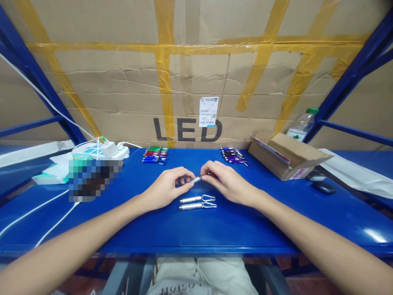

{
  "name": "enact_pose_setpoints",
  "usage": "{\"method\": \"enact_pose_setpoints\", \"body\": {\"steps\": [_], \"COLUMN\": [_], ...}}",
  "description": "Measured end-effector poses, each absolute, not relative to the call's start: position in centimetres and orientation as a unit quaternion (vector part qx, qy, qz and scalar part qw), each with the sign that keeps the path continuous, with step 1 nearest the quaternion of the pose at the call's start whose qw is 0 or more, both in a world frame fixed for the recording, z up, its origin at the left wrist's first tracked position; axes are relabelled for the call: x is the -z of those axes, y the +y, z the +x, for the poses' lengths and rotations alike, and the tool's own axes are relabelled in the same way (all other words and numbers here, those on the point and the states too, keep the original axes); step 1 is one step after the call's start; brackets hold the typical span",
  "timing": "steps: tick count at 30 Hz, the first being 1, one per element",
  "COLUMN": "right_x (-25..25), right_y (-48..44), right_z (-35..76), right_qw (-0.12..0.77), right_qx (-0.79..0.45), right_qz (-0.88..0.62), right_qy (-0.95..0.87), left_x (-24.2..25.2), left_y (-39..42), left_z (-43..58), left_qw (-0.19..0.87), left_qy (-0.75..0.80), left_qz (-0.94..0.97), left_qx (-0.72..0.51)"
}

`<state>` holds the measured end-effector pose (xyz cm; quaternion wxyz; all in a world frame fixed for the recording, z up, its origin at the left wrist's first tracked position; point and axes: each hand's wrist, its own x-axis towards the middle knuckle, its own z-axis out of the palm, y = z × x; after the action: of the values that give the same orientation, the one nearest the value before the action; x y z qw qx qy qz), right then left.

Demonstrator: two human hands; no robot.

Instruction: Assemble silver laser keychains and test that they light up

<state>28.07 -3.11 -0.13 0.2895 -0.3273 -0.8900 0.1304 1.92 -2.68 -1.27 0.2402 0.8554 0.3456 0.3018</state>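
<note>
Both hands meet over the middle of a blue table (196,229). My left hand (167,189) and my right hand (225,181) each pinch an end of one small silver keychain flashlight (195,179), held just above the tabletop. Two more silver flashlights with carabiner clips (197,203) lie side by side on the table just in front of my hands. Further back lie two rows of the same flashlights, a green, red and blue row (155,155) at left and a purple and blue row (233,156) at right.
An open cardboard box (287,157) stands at the back right with a plastic bottle (301,125) behind it. A dark mouse (324,187) lies to the right. A white power strip (101,150) with cables sits at the back left. A large taped cardboard sheet (196,73) forms the back wall.
</note>
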Motion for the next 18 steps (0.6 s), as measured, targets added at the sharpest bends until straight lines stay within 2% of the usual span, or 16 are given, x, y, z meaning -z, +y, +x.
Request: {"method": "enact_pose_setpoints", "body": {"steps": [9,14,18], "right_x": [0.01,0.08,0.11], "right_y": [-3.2,-3.09,-3.07], "right_z": [27.76,27.79,27.94], "right_qw": [0.325,0.328,0.316], "right_qx": [-0.205,-0.219,-0.179], "right_qz": [-0.329,-0.327,-0.329], "right_qy": [-0.863,-0.859,-0.872], "left_x": [1.61,1.53,1.38], "left_y": [-2.43,-2.45,-2.58], "left_z": [1.9,1.9,1.91], "left_qw": [0.289,0.257,0.242], "left_qy": [0.35,0.345,0.339], "left_qz": [0.836,0.851,0.858], "left_qx": [-0.308,-0.301,-0.302]}}
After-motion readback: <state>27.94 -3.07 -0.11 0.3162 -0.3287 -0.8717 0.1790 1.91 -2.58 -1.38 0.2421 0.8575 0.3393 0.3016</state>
